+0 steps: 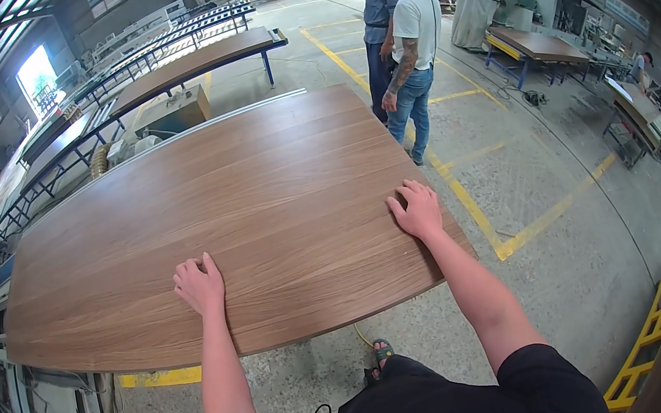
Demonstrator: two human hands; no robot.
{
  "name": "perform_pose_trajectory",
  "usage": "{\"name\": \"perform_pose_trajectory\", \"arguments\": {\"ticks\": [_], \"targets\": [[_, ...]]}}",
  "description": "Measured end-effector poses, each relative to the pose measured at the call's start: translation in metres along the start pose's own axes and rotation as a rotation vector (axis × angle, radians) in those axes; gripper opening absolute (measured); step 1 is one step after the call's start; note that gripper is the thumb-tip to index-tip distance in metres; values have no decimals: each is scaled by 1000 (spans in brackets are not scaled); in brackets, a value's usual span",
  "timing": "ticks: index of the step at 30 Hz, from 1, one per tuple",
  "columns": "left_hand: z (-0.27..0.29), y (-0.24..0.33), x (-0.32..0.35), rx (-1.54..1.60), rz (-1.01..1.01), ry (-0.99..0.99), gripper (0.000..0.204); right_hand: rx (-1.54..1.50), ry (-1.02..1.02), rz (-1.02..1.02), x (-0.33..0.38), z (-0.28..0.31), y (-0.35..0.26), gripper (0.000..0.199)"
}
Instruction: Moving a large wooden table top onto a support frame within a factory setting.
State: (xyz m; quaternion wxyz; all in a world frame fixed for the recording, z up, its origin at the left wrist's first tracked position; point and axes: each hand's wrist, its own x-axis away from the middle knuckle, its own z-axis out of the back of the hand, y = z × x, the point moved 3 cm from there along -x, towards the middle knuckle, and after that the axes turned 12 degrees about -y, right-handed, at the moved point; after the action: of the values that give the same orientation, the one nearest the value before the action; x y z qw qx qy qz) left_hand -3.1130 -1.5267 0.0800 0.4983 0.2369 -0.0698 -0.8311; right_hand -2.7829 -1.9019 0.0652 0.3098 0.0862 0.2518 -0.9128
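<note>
A wide brown wood-grain board (259, 183) lies flat before me. On its near part rests my left hand (201, 286), the thumb apart from slightly bent fingers and nothing held. My right hand (416, 209) lies on the board close to its right edge, fingers spread and also holding nothing. Both arms reach forward over the near edge. The undersides of both hands are hidden, so how hard they press cannot be seen.
Two people (407, 32) stand just beyond the board's right corner. Behind the board, a roller conveyor (268, 66) carries another brown panel (189, 63). Machinery (62, 409) stands at the left. A yellow metal frame (649, 338) is at the lower right, and yellow lines (467, 207) mark the floor.
</note>
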Motion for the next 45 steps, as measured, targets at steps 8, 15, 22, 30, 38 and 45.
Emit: {"name": "perform_pose_trajectory", "arguments": {"ticks": [8,15,22,30,38,45], "targets": [[-1,-3,-1,-6,8,-10,34,29,13,0,1,0,-2,42],[-3,-6,-2,-14,8,3,34,14,2,-1,-1,-2,-1,43],[0,-1,-2,-19,10,-15,34,19,-6,-16,0,0,-1,44],[1,4,-2,-31,35,-46,34,20,4,-16,1,0,2,43],[-4,-4,-3,-17,28,-38,36,25,11,10,0,-2,0,43],[-2,-3,-3,-35,27,-36,35,24,14,4,0,-2,-1,44]]}}
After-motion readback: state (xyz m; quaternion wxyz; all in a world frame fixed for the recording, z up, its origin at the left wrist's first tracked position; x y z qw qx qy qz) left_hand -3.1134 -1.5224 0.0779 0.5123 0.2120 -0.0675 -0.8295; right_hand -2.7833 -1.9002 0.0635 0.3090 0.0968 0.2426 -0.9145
